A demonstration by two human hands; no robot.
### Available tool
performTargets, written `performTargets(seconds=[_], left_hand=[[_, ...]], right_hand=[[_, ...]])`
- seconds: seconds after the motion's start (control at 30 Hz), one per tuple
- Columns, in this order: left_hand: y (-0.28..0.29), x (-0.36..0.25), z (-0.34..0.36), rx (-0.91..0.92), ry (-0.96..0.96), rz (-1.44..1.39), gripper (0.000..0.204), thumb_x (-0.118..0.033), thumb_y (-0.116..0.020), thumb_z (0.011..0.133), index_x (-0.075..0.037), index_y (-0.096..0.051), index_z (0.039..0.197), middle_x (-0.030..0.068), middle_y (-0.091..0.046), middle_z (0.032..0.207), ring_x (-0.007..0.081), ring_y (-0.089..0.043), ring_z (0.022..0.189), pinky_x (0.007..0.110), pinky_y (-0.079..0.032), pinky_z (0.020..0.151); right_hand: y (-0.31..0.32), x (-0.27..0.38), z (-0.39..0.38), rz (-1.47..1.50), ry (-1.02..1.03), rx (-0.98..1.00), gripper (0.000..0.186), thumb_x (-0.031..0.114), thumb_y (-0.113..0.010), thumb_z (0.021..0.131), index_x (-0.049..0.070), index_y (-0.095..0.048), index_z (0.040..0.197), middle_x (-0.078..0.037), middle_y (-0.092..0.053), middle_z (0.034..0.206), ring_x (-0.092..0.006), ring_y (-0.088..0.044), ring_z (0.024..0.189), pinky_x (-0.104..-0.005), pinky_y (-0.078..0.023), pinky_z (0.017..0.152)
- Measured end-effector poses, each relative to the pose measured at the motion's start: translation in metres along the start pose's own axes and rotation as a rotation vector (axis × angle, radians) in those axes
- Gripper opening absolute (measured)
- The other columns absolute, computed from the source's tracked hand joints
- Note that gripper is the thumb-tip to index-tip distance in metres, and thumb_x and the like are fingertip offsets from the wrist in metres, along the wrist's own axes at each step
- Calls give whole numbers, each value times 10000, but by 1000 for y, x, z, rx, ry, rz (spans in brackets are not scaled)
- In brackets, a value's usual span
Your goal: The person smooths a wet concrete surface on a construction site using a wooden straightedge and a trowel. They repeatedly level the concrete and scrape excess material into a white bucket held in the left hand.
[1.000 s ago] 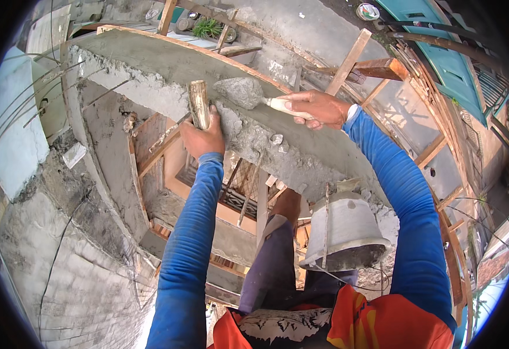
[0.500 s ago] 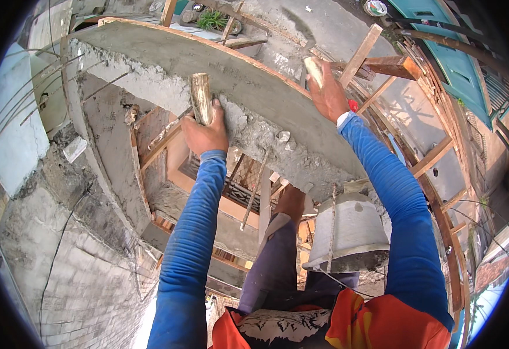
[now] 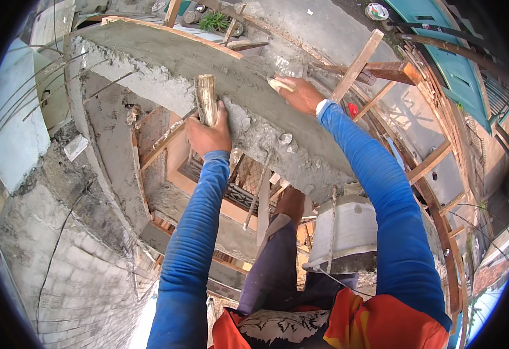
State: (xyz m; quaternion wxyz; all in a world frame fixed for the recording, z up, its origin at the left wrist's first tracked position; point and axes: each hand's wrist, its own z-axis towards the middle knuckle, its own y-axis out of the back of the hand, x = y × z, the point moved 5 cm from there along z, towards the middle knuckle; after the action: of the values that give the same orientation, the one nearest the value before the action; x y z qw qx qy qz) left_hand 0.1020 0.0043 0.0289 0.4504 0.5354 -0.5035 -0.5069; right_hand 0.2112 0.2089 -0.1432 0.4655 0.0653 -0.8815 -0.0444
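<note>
My left hand (image 3: 208,131) is closed round a short, pale wooden cylinder (image 3: 206,96), standing upright at the rough near edge of a concrete ledge (image 3: 149,49). My right hand (image 3: 301,93) grips the pale handle of a trowel (image 3: 279,84) at the ledge's far edge; its blade is hard to make out against the grey surface. Smooth mortar covers the ledge top, and lumpy mortar (image 3: 263,131) lines its near side. A mortar-stained bucket (image 3: 343,230) hangs below, partly behind my right arm.
Bent rebars (image 3: 24,93) jut from the left beside a rough wall (image 3: 50,244). Timber props and planks (image 3: 356,64) stand beyond the ledge, above a paved lane (image 3: 289,23). A turquoise structure (image 3: 452,64) is at upper right. My legs (image 3: 269,256) are below, over openings with rods and timber.
The trowel rose from lying over the ledge with mortar on it to tilted at the far edge, then came down and leftward. My left hand has shifted slightly right.
</note>
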Motion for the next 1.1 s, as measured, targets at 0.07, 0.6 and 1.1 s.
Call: performTargets(seconds=[0.07, 0.6, 1.1], left_hand=[[-1, 2, 0, -23, -17, 20, 710, -571, -792, 817, 65, -609, 1075, 228, -632, 1008, 401, -625, 1003, 483, -488, 912], [2, -4, 0, 3, 3, 4, 718, -562, -775, 837, 77, -603, 1113, 222, -619, 1070, 394, -614, 1067, 480, -487, 947], [-1, -4, 1, 26, 1, 5, 712, -584, -774, 821, 69, -624, 1063, 229, -623, 1040, 399, -616, 1047, 489, -494, 927]], right_hand=[[10, 44, -9, 49, 27, 74, 536, 379, -556, 976, 110, -567, 1438, -208, -617, 1386, -387, -591, 1266, -402, -462, 1095], [96, 67, -136, 674, -253, 42, 526, 330, -506, 1090, 83, -428, 1548, 6, -528, 812, -50, -452, 615, -217, -381, 523], [41, 50, -142, 41, -67, -164, 508, 305, -528, 1048, 69, -468, 1493, -222, -550, 1464, -368, -582, 1294, -419, -433, 1104]])
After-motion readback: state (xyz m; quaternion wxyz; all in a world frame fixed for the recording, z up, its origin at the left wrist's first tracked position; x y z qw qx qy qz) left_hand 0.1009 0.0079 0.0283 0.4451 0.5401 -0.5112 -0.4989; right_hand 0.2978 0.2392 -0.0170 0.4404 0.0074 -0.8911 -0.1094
